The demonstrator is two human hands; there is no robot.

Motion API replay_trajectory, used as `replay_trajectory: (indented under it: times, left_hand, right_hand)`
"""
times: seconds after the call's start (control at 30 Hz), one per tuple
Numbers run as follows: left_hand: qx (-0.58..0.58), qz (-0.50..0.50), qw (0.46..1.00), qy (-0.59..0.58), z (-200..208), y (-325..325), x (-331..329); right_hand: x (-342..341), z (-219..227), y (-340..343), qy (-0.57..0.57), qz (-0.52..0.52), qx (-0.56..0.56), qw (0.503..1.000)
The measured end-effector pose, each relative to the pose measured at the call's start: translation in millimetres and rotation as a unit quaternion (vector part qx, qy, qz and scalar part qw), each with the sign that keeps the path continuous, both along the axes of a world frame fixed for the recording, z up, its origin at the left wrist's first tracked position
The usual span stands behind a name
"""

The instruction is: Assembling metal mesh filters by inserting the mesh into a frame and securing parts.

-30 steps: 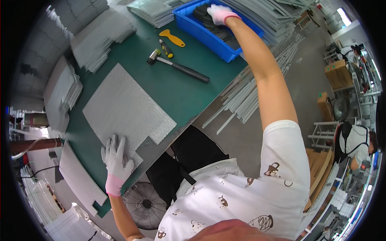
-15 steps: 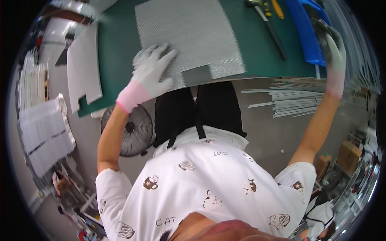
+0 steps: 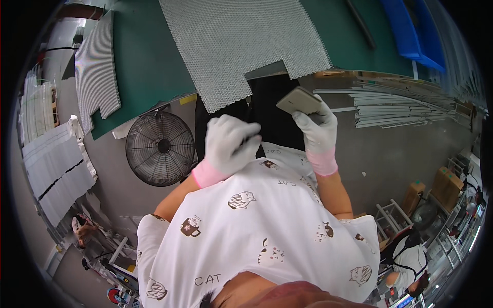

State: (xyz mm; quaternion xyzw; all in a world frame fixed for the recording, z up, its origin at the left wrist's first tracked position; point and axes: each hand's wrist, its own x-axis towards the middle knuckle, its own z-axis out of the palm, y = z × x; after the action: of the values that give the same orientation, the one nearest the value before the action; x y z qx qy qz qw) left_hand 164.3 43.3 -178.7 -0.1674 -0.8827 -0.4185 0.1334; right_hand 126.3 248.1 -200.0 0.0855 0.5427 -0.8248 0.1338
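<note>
My right hand (image 3: pixel 319 131) is closed around a flat, rectangular, gold-grey smartphone (image 3: pixel 298 100), held tilted in front of my waist. Thumb and fingers grip its near right side. My left hand (image 3: pixel 228 143) hovers by my belly, slightly blurred, with thumb and forefinger apart and nothing seen between them. Both hands wear white gloves with pink cuffs. Ahead lies a silver mesh-like sheet (image 3: pixel 246 41) with a rectangular notch in its near edge. Its near left corner juts past the table edge, over my legs.
The green table (image 3: pixel 141 56) bears another notched mesh sheet (image 3: pixel 96 66) at left, a black tool handle (image 3: pixel 362 25) and a blue bin (image 3: pixel 418 46) at right. Below stand a black fan (image 3: pixel 163 146) and a stack of white strips (image 3: pixel 385 105). A person (image 3: pixel 408 262) is at lower right.
My right hand has come from the blue bin to my waist with the smartphone. My left hand has lifted off the mesh sheet and drawn back to my belly. The sheet now overhangs the table edge.
</note>
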Motion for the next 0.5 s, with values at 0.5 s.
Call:
replay_trajectory:
  times: [0.5]
  left_hand:
    - [0.549, 0.207, 0.735, -0.338, -59.6, 12.6, -13.8]
  right_hand:
    - [-8.5, -12.4, -30.9, -0.151, 0.070, -0.013, 0.986]
